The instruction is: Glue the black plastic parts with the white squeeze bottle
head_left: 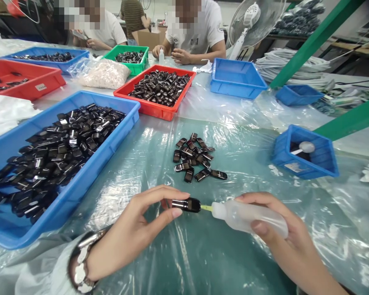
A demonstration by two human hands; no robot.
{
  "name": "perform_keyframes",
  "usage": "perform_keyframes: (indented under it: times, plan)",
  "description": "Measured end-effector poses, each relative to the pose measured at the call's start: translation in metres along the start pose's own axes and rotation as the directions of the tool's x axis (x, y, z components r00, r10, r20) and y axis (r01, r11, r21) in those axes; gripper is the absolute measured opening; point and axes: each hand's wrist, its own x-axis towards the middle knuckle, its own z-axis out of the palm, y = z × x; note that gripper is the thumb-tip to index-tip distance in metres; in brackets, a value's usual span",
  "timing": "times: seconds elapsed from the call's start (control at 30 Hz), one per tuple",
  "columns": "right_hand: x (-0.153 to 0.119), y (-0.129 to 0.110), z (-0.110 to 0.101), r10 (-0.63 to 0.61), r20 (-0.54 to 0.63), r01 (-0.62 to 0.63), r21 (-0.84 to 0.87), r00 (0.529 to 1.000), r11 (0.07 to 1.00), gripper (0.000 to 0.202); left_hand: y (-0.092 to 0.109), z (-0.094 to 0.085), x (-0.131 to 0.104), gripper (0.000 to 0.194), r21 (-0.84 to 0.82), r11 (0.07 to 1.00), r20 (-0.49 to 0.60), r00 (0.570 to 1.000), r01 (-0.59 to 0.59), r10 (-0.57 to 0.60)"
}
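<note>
Between thumb and fingertips, my left hand [141, 221] pinches a small glossy black plastic casing [189, 204], held level above the table. My right hand [283, 229] is wrapped round a translucent squeeze bottle [246, 215] lying on its side. The bottle's thin yellowish nozzle [206, 207] points left and meets the right end of the casing; whether anything comes out cannot be seen. Just beyond my hands lies a loose pile of similar black casings [193, 155]. To the left, a large blue tray [110, 157] holds many more of them.
A red tray [153, 110] full of casings stands ahead. At right are a small blue bin [307, 164] with a spoon [304, 147] and a green post [313, 45]. Another blue tray [238, 84] sits farther back. Co-workers [199, 32] sit across the plastic-covered table.
</note>
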Motion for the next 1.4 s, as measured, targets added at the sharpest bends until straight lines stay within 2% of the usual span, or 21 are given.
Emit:
perform_keyframes:
  times: [0.2, 0.33, 0.57, 0.67, 0.77, 0.83, 0.9, 0.93, 1.1, 1.17, 1.23, 1.3, 1.33, 1.4]
  plan:
    - [0.003, -0.001, -0.001, -0.069, 0.039, 0.070, -0.032, 0.997, 0.997, 0.017, 0.000, 0.000, -0.001, 0.021, 0.009, 1.000, -0.024, 1.000, -0.003, 0.003]
    - [0.004, -0.001, -0.003, -0.072, 0.062, 0.073, -0.012, 0.996, 0.997, 0.021, 0.001, 0.002, 0.000, 0.021, 0.019, 1.000, -0.019, 1.000, -0.006, 0.007]
    - [0.005, 0.005, -0.007, -0.039, 0.170, 0.037, 0.015, 0.985, 0.999, 0.016, 0.001, 0.002, 0.001, 0.020, 0.066, 0.998, -0.019, 1.000, 0.017, -0.016]
    - [0.008, 0.007, -0.008, 0.011, 0.093, -0.016, 0.045, 0.996, 0.999, 0.021, 0.000, 0.000, 0.002, 0.019, 0.071, 0.994, -0.127, 0.989, 0.085, -0.075]
    - [0.013, 0.015, -0.009, 0.183, -0.068, -0.179, 0.059, 0.981, 0.982, 0.034, -0.002, -0.004, 0.006, 0.023, 0.037, 0.986, -0.239, 0.959, 0.164, -0.151]
    - [0.017, 0.022, -0.009, 0.299, -0.181, -0.288, 0.085, 0.937, 0.954, 0.044, -0.004, -0.005, 0.009, 0.029, -0.010, 0.982, -0.243, 0.952, 0.190, -0.186]
    - [0.021, 0.027, -0.009, 0.332, -0.261, -0.304, 0.142, 0.907, 0.942, 0.048, -0.004, -0.005, 0.010, 0.033, -0.057, 0.975, -0.210, 0.952, 0.216, -0.223]
    - [0.023, 0.029, -0.009, 0.324, -0.273, -0.287, 0.168, 0.906, 0.943, 0.048, -0.004, -0.005, 0.011, 0.034, -0.077, 0.970, -0.192, 0.952, 0.229, -0.239]
    - [0.030, 0.034, -0.003, 0.210, -0.255, -0.179, 0.139, 0.944, 0.974, 0.037, -0.004, -0.006, 0.011, 0.029, -0.178, 0.949, -0.189, 0.938, 0.259, -0.292]
    - [0.030, 0.038, 0.000, 0.147, -0.284, -0.125, 0.094, 0.948, 0.988, 0.037, -0.006, -0.007, 0.011, 0.028, -0.222, 0.942, -0.204, 0.933, 0.251, -0.296]
    - [0.025, 0.039, 0.002, 0.043, -0.402, -0.033, 0.033, 0.915, 0.999, 0.043, -0.007, -0.008, 0.012, 0.027, -0.267, 0.934, -0.212, 0.931, 0.238, -0.298]
    - [0.019, 0.035, 0.004, -0.099, -0.534, 0.081, -0.057, 0.840, 0.995, 0.048, -0.008, -0.007, 0.012, 0.025, -0.323, 0.918, -0.203, 0.931, 0.230, -0.304]
    - [0.015, 0.031, 0.005, -0.174, -0.558, 0.133, -0.114, 0.812, 0.984, 0.046, -0.008, -0.006, 0.012, 0.024, -0.353, 0.908, -0.195, 0.932, 0.224, -0.305]
    - [0.010, 0.020, 0.011, -0.329, -0.454, 0.241, -0.242, 0.828, 0.940, 0.037, -0.007, -0.004, 0.012, 0.021, -0.390, 0.896, -0.176, 0.938, 0.213, -0.299]
